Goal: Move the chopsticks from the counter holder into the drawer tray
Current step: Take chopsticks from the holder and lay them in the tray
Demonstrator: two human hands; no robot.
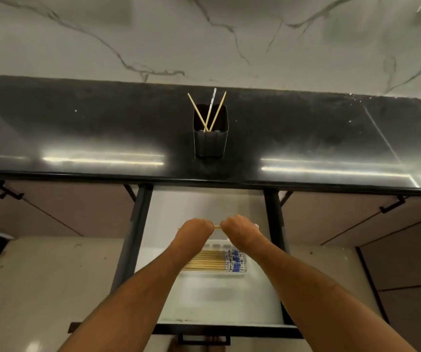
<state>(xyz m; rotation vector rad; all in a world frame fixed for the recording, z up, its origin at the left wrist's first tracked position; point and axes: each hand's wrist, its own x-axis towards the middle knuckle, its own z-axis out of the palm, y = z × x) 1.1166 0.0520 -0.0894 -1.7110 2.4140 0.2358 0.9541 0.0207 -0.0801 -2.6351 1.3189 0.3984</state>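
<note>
A marble-veined wall [255, 34] is seen well beyond the grip, and below it a black counter [77, 128] is stretched across the whole view, also beyond and above the hands. Under the counter edge, an open drawer [204, 301] with a pale floor and dark side rails is pulled out directly beneath the grip. Brown cabinet fronts [59, 209] are seen to either side of the drawer, well apart from the hands.

Straight beyond the grip, a dark square holder [210, 138] is stood upright near the counter's front edge. Three chopsticks [217, 110] are left leaning in it, two wooden and one pale grey, fanned apart at their upper ends.

Just nearer than the grip, a white tray [239, 274] is set on the drawer floor. A flat row of tray chopsticks [206, 260] is laid in it side by side, with the wooden shafts toward the left hand's side and the blue-and-white patterned ends toward the right.

The left hand [195, 228] and the right hand [239, 228] are held close together over the far part of the drawer, above the tray's far edge, both with fingers curled into fists. A thin held chopstick [217, 227] is gripped between them, level and crosswise; only a short piece is shown in the gap between the fists, and a sliver is shown past the left hand's outer side. Whether more than one stick is held cannot be told.
</note>
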